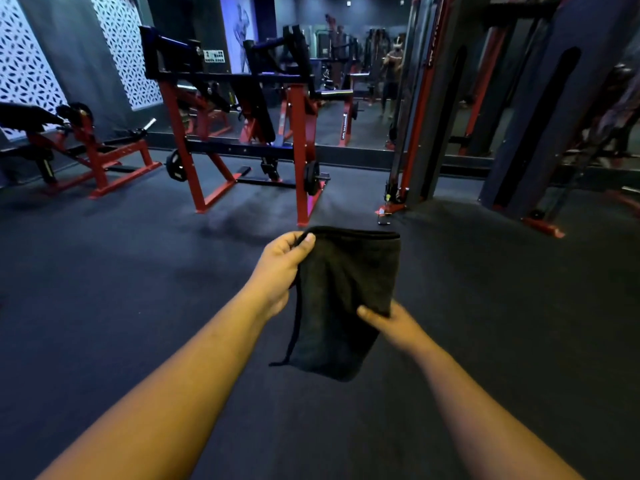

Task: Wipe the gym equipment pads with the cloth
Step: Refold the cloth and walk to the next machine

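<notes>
Cloth [343, 299]: dark, folded, held in the air over the floor [104, 306] in front of the person; top edge level, lower end hanging; a thin loose thread dangles down its left side.
Left hand [282, 268]: grips the cloth's upper left corner; thumb pressed on the near face, fingers [289, 242] curled round the edge.
Right hand [393, 323]: holds the cloth's lower right edge; thumb lies on the front, the other fingers hidden behind the fabric, apparently pinching it.
Pads: a black pad [26, 117] on the red bench at far left, well apart from the cloth; upright black pads [256, 98] on the red-framed machine [242, 133] straight ahead; neither touched by cloth or hand.
Surroundings: dark rubber floor; cable tower [415, 116] to the right; wall mirror [363, 81] behind the machines, reflection dim and hard to read.
</notes>
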`<state>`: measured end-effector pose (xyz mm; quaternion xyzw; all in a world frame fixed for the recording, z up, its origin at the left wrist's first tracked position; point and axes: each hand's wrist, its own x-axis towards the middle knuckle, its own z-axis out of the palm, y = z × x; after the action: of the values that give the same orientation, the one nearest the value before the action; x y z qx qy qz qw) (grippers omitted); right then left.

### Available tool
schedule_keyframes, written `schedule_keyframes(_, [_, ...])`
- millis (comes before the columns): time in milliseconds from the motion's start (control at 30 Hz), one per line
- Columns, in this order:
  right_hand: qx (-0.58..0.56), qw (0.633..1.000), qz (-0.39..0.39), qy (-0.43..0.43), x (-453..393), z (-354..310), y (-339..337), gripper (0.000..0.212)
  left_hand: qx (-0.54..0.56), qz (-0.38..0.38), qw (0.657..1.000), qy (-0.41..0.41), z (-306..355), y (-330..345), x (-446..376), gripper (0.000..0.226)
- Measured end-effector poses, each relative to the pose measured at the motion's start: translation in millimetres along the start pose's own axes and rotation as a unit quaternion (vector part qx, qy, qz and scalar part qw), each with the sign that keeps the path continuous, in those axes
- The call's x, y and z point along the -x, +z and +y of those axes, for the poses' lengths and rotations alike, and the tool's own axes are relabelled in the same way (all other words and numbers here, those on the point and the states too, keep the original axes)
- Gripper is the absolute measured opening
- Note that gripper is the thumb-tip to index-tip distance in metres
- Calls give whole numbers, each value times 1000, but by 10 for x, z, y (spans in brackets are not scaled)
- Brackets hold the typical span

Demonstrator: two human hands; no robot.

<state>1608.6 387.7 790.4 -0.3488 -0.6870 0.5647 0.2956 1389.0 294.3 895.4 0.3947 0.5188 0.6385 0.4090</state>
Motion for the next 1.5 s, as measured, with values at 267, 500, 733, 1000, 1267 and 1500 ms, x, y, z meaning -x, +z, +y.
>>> schedule_keyframes(267, [-196,970,107,92,-1744,200,-181,24,105,-87,964,-227,-1331,-192,-1484,59])
schedule_keyframes(500, [-150,965,136,167,-3145,454,-860,24,-5,-17,968,-252,-1785,-270,-3138,24])
schedule_keyframes(733, [15,964,229,136,-4579,745,-1672,19,-165,63,972,-153,-1817,41,-5061,43])
schedule_keyframes(1000, [-42,989,134,52,-6331,982,-2714,63,-429,-70,899,-51,-1761,475,-7037,81])
schedule_keyframes(1267, [254,951,173,-44,-8186,788,-3621,20,-644,13,758,107,-1523,675,-8846,33])
schedule_keyframes(1500, [86,977,193,-16,-9898,797,-3990,10,-373,-12,926,60,-1777,565,-10615,32])
